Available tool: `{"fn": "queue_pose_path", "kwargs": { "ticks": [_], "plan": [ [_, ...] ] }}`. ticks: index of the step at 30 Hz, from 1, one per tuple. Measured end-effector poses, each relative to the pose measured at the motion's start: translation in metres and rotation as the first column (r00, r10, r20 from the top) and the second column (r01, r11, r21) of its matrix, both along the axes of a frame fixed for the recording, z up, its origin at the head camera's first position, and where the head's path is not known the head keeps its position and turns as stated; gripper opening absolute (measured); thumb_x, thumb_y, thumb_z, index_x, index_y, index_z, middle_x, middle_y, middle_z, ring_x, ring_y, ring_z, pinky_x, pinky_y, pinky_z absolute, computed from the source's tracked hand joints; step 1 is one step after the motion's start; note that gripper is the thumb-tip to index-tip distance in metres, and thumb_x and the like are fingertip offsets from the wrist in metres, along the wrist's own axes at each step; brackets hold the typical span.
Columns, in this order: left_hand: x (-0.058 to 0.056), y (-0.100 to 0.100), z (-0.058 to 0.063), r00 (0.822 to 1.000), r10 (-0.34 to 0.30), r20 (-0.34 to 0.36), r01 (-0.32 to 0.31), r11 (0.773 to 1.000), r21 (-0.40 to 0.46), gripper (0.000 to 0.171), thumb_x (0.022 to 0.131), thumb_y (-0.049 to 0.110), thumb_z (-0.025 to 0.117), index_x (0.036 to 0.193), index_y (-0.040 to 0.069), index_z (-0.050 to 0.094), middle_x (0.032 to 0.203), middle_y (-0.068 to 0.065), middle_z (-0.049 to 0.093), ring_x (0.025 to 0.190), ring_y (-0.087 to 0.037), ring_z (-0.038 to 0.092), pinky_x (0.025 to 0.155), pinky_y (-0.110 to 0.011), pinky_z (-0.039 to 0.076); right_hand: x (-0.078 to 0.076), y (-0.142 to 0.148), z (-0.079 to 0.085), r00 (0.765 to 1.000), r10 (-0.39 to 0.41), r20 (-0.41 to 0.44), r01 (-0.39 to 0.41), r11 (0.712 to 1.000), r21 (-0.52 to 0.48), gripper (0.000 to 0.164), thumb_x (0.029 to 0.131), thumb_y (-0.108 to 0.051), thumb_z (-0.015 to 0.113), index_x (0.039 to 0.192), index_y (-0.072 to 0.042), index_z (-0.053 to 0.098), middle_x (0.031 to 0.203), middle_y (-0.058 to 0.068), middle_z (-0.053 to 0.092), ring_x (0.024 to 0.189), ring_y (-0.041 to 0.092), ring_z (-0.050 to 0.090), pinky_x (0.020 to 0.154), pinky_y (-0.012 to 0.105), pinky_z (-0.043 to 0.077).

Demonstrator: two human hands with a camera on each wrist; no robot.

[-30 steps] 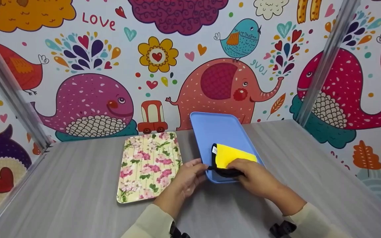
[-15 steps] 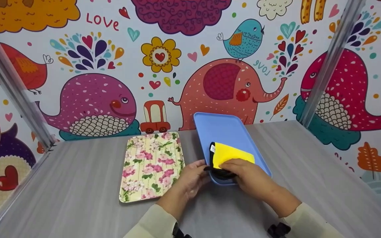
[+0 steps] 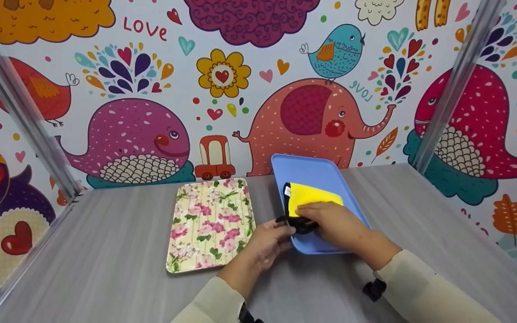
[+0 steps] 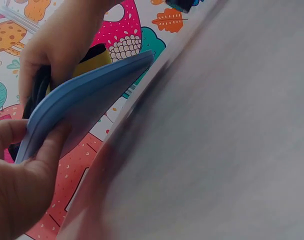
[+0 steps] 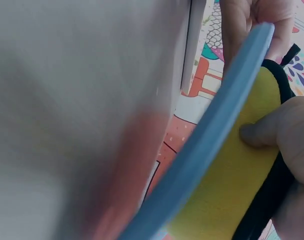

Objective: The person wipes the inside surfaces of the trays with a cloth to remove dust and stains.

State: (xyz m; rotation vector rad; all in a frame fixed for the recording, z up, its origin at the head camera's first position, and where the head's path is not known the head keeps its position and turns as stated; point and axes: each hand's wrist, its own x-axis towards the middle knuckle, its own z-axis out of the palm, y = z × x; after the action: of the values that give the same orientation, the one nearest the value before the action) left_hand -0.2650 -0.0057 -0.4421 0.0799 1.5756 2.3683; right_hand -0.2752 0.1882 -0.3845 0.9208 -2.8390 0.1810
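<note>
My left hand (image 3: pixel 265 244) grips the near left corner of a blue tray (image 3: pixel 330 244), thumb and fingers on opposite faces. The left wrist view shows the tray's near end (image 4: pixel 92 87) raised off the table, its underside visible. My right hand (image 3: pixel 337 224) holds a folded yellow cloth (image 3: pixel 314 195) with black edging and a small white tag against the tray's upper face. In the right wrist view the thumb presses on the yellow side of the cloth (image 5: pixel 217 185). The right fingertips are partly hidden by the cloth.
Left of the blue tray, a cream tray with pink flowers (image 3: pixel 211 224) lies flat on the grey table (image 3: pixel 119 251). A printed cartoon wall (image 3: pixel 222 112) stands close behind, with metal posts (image 3: pixel 458 85) at both corners.
My right hand has moved the cloth away from me and leftward on the blue tray. My left hand stays at the tray's corner. The head view has shifted slightly.
</note>
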Motion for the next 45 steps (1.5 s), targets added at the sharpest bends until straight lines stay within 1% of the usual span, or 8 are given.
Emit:
{"fn": "queue_pose_path", "kwargs": {
  "ticks": [6, 11, 16, 23, 25, 31, 38, 45],
  "plan": [
    [0.003, 0.002, 0.002, 1.000, -0.006, 0.006, 0.006, 0.999, -0.036, 0.045, 0.091, 0.001, 0.068, 0.135, -0.009, 0.061, 0.112, -0.012, 0.075, 0.092, -0.016, 0.071, 0.090, -0.038, 0.062, -0.017, -0.003, 0.011, 1.000, -0.010, 0.026, 0.009, 1.000, 0.014, 0.050, 0.092, 0.000, 0.073, 0.140, -0.014, 0.067, 0.139, 0.007, 0.069, 0.130, 0.028, 0.064, 0.110, 0.047, 0.050],
    [0.005, 0.003, 0.004, 0.999, -0.029, -0.016, 0.028, 0.999, -0.044, 0.045, 0.092, 0.001, 0.068, 0.135, -0.010, 0.061, 0.119, -0.018, 0.075, 0.096, -0.018, 0.073, 0.094, -0.041, 0.061, -0.030, -0.006, 0.018, 1.000, -0.019, 0.004, 0.019, 1.000, 0.021, 0.047, 0.093, -0.001, 0.072, 0.137, -0.014, 0.068, 0.136, 0.008, 0.071, 0.129, 0.029, 0.065, 0.110, 0.047, 0.050],
    [0.007, 0.005, 0.005, 0.999, -0.046, -0.020, 0.045, 0.998, -0.049, 0.044, 0.093, 0.000, 0.067, 0.136, -0.010, 0.061, 0.119, -0.018, 0.075, 0.096, -0.018, 0.073, 0.093, -0.040, 0.061, -0.040, -0.007, 0.023, 0.999, -0.025, -0.022, 0.026, 0.999, 0.041, 0.046, 0.093, -0.001, 0.072, 0.137, -0.014, 0.069, 0.136, 0.008, 0.071, 0.129, 0.030, 0.065, 0.110, 0.048, 0.050],
    [0.009, 0.007, 0.008, 0.999, -0.045, -0.002, 0.045, 0.996, -0.078, 0.045, 0.093, 0.001, 0.068, 0.137, -0.008, 0.061, 0.117, -0.015, 0.076, 0.095, -0.016, 0.073, 0.092, -0.038, 0.061, -0.053, -0.006, 0.026, 0.998, -0.061, -0.022, 0.062, 0.997, 0.038, 0.052, 0.092, -0.002, 0.073, 0.141, -0.016, 0.065, 0.141, 0.009, 0.068, 0.133, 0.032, 0.062, 0.111, 0.049, 0.050],
    [0.010, 0.007, 0.008, 0.999, -0.048, -0.003, 0.047, 0.996, -0.082, 0.045, 0.093, 0.001, 0.069, 0.136, -0.008, 0.061, 0.116, -0.014, 0.076, 0.094, -0.015, 0.072, 0.092, -0.038, 0.061, -0.056, -0.007, 0.027, 0.997, -0.069, -0.034, 0.070, 0.997, 0.034, 0.052, 0.093, -0.002, 0.072, 0.142, -0.016, 0.065, 0.140, 0.009, 0.068, 0.132, 0.032, 0.062, 0.110, 0.049, 0.050],
    [0.010, 0.007, 0.007, 0.999, -0.045, -0.001, 0.045, 0.995, -0.086, 0.044, 0.092, -0.001, 0.069, 0.134, -0.008, 0.062, 0.111, -0.012, 0.077, 0.092, -0.014, 0.072, 0.090, -0.036, 0.061, -0.068, -0.014, 0.026, 0.995, -0.100, -0.025, 0.100, 0.995, 0.001, 0.054, 0.094, -0.004, 0.072, 0.146, -0.017, 0.062, 0.140, 0.008, 0.068, 0.131, 0.032, 0.063, 0.112, 0.049, 0.049],
    [0.011, 0.008, 0.006, 0.999, -0.040, -0.008, 0.039, 0.996, -0.085, 0.041, 0.091, -0.002, 0.069, 0.131, -0.008, 0.064, 0.106, -0.009, 0.077, 0.089, -0.013, 0.071, 0.088, -0.035, 0.062, -0.076, -0.020, 0.027, 0.991, -0.130, -0.029, 0.130, 0.992, -0.010, 0.056, 0.094, -0.004, 0.072, 0.147, -0.018, 0.060, 0.142, 0.008, 0.066, 0.131, 0.032, 0.062, 0.114, 0.049, 0.047],
    [0.010, 0.010, 0.004, 0.999, -0.041, -0.024, 0.039, 0.996, -0.086, 0.042, 0.091, -0.002, 0.068, 0.132, -0.009, 0.063, 0.112, -0.014, 0.077, 0.088, -0.014, 0.071, 0.088, -0.037, 0.062, -0.083, -0.016, 0.026, 0.989, -0.148, -0.016, 0.148, 0.989, -0.007, 0.054, 0.095, -0.007, 0.071, 0.147, -0.016, 0.060, 0.142, 0.009, 0.066, 0.133, 0.034, 0.060, 0.116, 0.052, 0.044]
  ]
}}
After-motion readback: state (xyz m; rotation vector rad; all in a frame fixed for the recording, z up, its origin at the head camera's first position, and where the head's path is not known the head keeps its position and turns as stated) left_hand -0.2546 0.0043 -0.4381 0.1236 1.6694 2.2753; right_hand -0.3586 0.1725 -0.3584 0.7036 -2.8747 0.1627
